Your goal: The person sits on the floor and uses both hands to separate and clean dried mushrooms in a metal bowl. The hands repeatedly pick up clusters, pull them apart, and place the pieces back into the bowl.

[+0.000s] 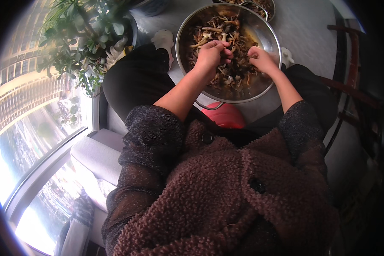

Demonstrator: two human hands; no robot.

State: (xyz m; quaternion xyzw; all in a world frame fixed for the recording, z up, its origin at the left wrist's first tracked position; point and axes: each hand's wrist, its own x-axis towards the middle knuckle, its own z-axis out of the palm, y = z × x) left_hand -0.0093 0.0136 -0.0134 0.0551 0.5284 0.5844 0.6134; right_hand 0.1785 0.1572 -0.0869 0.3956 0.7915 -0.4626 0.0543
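Note:
A round stainless-steel basin [265, 36] stands on the floor between my knees. In it lie many brown and pale mushrooms [235, 72], in brownish liquid that shows along the right side. Over the middle of the heap is my left hand [212, 55], its fingers bent. A pale mushroom stem [224, 36] shows just beyond its fingertips; whether the hand holds it cannot be made out. My right hand [261, 59] reaches over the basin's right side with thumb and fingers drawn together. Anything between those fingertips is too small to tell.
Behind the basin stands a second metal pan [271, 12] of mushrooms. Below the near rim sits a red plastic object [225, 116]. Potted plants [92, 35] and a window [44, 105] are at left, dark-red wooden furniture [352, 60] at right. White figure-shaped objects [163, 40] flank the basin.

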